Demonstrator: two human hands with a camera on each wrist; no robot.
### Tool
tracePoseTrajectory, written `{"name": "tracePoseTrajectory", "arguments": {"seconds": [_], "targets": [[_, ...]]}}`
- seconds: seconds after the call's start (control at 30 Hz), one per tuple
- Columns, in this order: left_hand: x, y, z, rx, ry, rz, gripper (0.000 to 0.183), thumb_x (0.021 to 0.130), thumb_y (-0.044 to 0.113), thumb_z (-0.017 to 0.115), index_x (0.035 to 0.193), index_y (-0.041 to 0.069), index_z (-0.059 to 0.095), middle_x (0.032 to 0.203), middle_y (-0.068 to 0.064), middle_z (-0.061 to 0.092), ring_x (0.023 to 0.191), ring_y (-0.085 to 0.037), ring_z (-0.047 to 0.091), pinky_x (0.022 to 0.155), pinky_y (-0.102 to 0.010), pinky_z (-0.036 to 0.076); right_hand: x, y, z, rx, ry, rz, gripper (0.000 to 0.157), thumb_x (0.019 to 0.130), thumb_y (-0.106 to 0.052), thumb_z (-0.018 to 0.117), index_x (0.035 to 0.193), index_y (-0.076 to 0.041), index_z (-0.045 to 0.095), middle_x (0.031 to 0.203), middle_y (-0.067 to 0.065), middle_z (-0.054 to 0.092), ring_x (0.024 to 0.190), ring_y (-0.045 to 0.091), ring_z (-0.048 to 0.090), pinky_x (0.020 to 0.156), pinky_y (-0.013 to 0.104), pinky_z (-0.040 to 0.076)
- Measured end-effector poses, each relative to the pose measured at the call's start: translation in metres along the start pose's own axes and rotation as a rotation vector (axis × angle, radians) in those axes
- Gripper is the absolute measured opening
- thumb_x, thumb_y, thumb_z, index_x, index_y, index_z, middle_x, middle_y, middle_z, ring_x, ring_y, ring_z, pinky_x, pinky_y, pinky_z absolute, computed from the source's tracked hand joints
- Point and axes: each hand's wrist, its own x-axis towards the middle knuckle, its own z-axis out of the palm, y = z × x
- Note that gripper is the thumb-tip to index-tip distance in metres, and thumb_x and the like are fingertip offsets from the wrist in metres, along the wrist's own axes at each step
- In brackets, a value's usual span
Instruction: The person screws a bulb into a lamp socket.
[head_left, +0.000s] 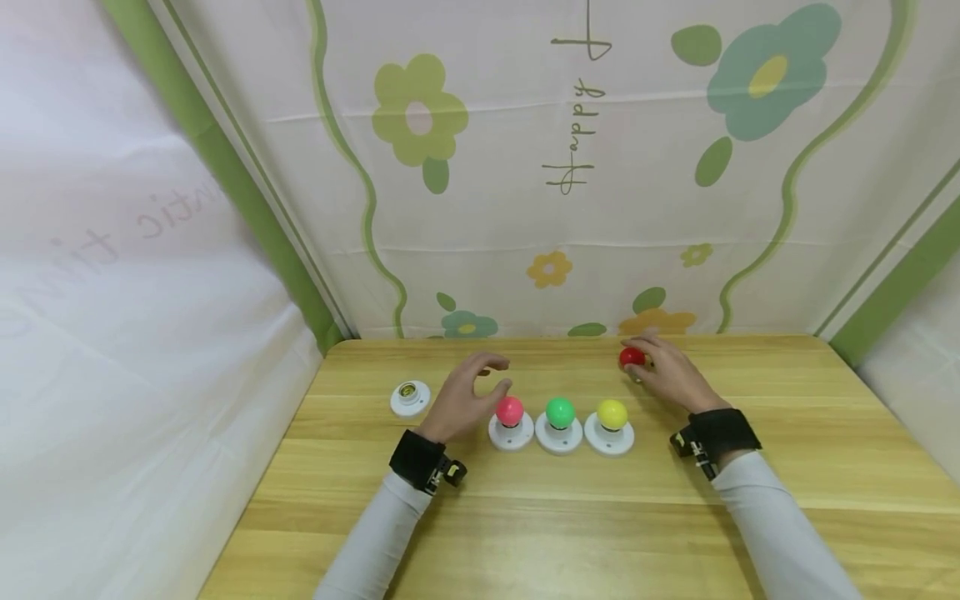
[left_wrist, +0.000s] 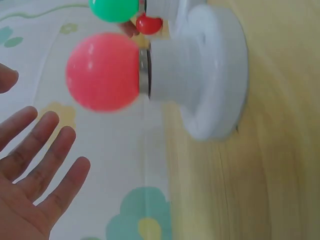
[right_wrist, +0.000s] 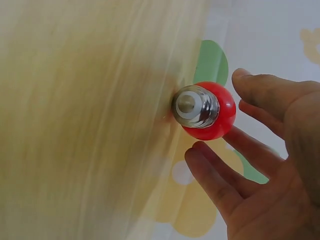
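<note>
My left hand [head_left: 463, 402] hovers beside the pink bulb [head_left: 510, 411], fingers spread and nothing in the palm. That bulb stands upright in a round white lamp holder [left_wrist: 220, 75]. In the head view, a green bulb [head_left: 560, 412] and a yellow bulb [head_left: 612, 414] stand in white holders to its right. Farther back, my right hand [head_left: 670, 372] reaches around a loose red bulb [head_left: 632, 358] on the table. In the right wrist view, the red bulb [right_wrist: 222, 110] shows its metal screw base, with parted fingers and thumb around it; whether any fingertip touches it is unclear.
A white lamp holder [head_left: 410, 399] without a bulb sits left of my left hand, its brass-coloured socket showing. The wooden table [head_left: 570, 533] ends at the back against a flower-printed cloth [head_left: 487, 208]. Another cloth wall [head_left: 150, 333] rises along the left.
</note>
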Motion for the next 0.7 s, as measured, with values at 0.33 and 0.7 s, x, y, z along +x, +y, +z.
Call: {"name": "tracePoseTrajectory", "arguments": {"seconds": [0.33,0.7], "targets": [[-0.019,-0.025,-0.022,0.070,0.089,-0.036,0.035,0.090,0.026,0.067,0.122,0.015,0.059,0.120,-0.002,0.061,0.115,-0.020,0.052,0.098,-0.045,0.046,0.000,0.002,-0.001,0.060,-0.024,0.060,0.039,0.091,-0.011,0.066,0.128,-0.002,0.055,0.129,0.024,0.053,0.106,0.038,0.057,0.086,0.053,0.052],[-0.041,-0.048,-0.042,0.126,0.126,-0.128,0.041,0.087,0.023,0.071,0.124,0.014,0.059,0.123,-0.001,0.057,0.120,-0.020,0.047,0.101,-0.047,0.042,-0.003,0.006,-0.004,0.075,-0.052,0.094,0.038,0.090,-0.007,0.066,0.124,0.000,0.052,0.124,0.024,0.053,0.106,0.038,0.056,0.085,0.052,0.052]]}}
